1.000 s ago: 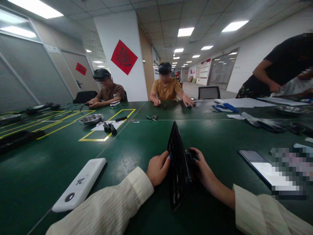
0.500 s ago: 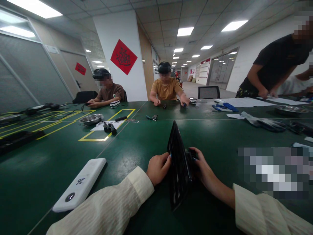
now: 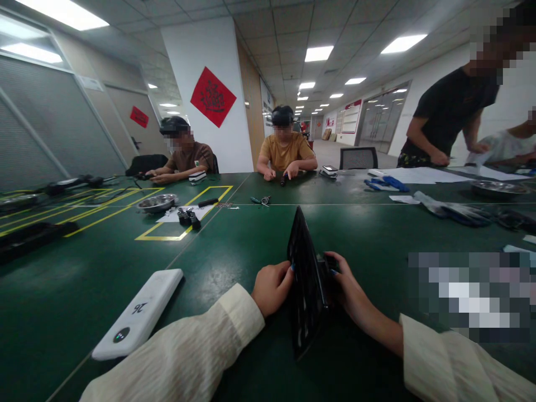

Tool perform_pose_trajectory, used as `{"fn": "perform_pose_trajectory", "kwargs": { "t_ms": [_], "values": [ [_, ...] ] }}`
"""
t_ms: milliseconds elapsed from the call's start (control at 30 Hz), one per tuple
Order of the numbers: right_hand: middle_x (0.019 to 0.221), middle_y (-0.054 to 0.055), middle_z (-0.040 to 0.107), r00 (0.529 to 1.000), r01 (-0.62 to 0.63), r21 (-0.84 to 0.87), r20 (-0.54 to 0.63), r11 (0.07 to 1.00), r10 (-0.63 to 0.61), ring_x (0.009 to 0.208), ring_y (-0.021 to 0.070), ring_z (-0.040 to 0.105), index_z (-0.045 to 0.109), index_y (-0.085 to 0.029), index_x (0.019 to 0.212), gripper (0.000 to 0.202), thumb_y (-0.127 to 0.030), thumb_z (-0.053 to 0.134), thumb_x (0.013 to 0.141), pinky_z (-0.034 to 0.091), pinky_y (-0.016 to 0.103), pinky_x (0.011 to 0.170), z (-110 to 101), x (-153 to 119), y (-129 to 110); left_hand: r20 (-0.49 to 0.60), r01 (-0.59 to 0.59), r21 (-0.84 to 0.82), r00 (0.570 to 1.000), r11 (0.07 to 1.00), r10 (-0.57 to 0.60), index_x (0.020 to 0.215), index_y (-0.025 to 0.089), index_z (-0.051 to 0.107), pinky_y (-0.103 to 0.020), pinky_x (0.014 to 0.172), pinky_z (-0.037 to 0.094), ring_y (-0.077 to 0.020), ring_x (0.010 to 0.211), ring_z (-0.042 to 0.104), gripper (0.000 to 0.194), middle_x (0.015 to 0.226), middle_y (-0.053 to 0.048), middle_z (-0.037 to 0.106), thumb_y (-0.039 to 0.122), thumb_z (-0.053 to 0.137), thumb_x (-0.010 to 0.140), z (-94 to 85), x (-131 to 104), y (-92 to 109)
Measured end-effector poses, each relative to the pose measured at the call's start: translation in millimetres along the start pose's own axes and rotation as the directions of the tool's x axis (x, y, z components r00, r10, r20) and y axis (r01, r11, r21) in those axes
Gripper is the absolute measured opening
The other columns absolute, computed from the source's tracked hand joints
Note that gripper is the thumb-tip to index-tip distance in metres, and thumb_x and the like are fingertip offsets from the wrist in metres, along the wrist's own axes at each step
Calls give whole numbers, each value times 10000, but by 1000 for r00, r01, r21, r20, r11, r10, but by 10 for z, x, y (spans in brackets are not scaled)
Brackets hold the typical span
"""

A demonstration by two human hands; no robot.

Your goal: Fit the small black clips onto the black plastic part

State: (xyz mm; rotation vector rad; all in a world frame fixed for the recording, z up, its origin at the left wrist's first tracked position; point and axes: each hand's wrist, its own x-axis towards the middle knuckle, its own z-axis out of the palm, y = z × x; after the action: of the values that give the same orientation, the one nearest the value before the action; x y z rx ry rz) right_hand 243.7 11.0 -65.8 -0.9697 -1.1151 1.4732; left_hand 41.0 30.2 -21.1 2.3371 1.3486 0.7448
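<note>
A thin, glossy black panel (image 3: 305, 290), like a tablet or small screen, stands steeply tilted and almost edge-on to me. My left hand (image 3: 272, 287) is closed at its left side, the thumb pressed against the glossy face; the other fingers are partly hidden. On the far side, my right hand (image 3: 349, 285) curls around a dark block-like part (image 3: 324, 271) attached to the panel's back. Part of the right hand's grip is hidden behind the panel. To the left of my left sleeve lies a white power bank (image 3: 140, 312) marked 26.
Across the green table (image 3: 234, 245) lie a metal bowl (image 3: 157, 203), black metal parts (image 3: 188, 218), pliers (image 3: 262, 200) and gloves (image 3: 454, 211). Two seated people (image 3: 287, 151) wear headsets opposite. Another person (image 3: 452, 117) stands at the right.
My hands and the panel hold almost still. The person opposite has brought one hand inward to the other. At the right, the standing person has shifted left and raised a hand.
</note>
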Motion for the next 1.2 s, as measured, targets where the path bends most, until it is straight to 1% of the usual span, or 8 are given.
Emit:
{"fn": "perform_pose_trajectory", "kwargs": {
  "t_ms": [233, 400, 500, 633, 833, 1033, 1100, 1200],
  "values": [
    [1018, 41, 511, 1000, 2, 4, -2, 1000, -2, 680, 159, 543, 292, -348, 1285, 514, -465, 470, 818, 422, 255, 501, -9, 1, 13, 16, -3, 20, 1000, 1000, 3, 690, 185, 493, -248, 561, 341, -179, 613, 567, 407, 634, -29, 574, 399, 226, 910, -22, -7, 27],
    [1045, 46, 503, 1000, 20, 15, 3, 1000, -20, 707, 164, 546, 293, -339, 1288, 526, -462, 481, 812, 429, 262, 524, -27, 13, 20, 12, -30, 13, 999, 999, 30, 724, 183, 511, -248, 578, 348, -183, 641, 581, 402, 667, -31, 592, 400, 235, 918, -3, -16, -12],
    [1096, 52, 495, 1000, 14, 22, -1, 1000, -14, 748, 172, 555, 292, -347, 1293, 526, -469, 481, 818, 439, 270, 547, -21, 4, 14, 3, -18, 1, 1000, 1000, 18, 716, 182, 513, -245, 571, 343, -172, 620, 573, 437, 635, -20, 570, 386, 197, 938, 6, -14, -23],
    [1110, 47, 492, 1000, 4, 9, 13, 1000, -5, 725, 164, 553, 298, -362, 1287, 499, -476, 463, 830, 431, 267, 529, -19, -9, 9, -6, 0, 14, 1000, 1000, 1, 669, 186, 476, -243, 549, 330, -157, 569, 545, 433, 582, -4, 524, 388, 203, 938, -7, -2, 11],
    [1083, 40, 493, 1000, 11, 13, 25, 1000, -11, 751, 170, 558, 295, -361, 1283, 476, -457, 450, 844, 447, 273, 556, -24, -16, -7, -36, -16, 17, 999, 1000, 17, 710, 193, 440, -244, 557, 335, -167, 604, 559, 332, 630, -10, 547, 390, 265, 913, -11, -13, 19],
    [1061, 47, 512, 1000, 25, 15, 5, 1000, -25, 722, 165, 559, 282, -331, 1286, 500, -434, 462, 831, 439, 262, 542, 4, -10, -14, -38, -8, 57, 999, 998, 10, 729, 199, 422, -252, 551, 320, -167, 583, 552, 350, 603, 2, 506, 365, 195, 936, 30, -6, -36],
    [1062, 44, 514, 1000, 30, 17, 0, 999, -30, 732, 167, 561, 290, -333, 1279, 489, -425, 461, 830, 442, 262, 545, 6, -7, -11, -39, -3, 64, 999, 998, 5, 728, 201, 412, -253, 556, 324, -169, 590, 555, 339, 609, 3, 502, 367, 202, 936, 37, -1, -41],
    [1019, 33, 524, 1000, 19, 10, 13, 1000, -19, 673, 153, 556, 285, -345, 1278, 477, -430, 445, 837, 429, 257, 510, 2, -6, -8, -41, -3, 63, 999, 998, 6, 751, 203, 408, -255, 566, 337, -177, 611, 566, 295, 633, 0, 517, 367, 234, 925, 29, -1, -33]
  ]
}}
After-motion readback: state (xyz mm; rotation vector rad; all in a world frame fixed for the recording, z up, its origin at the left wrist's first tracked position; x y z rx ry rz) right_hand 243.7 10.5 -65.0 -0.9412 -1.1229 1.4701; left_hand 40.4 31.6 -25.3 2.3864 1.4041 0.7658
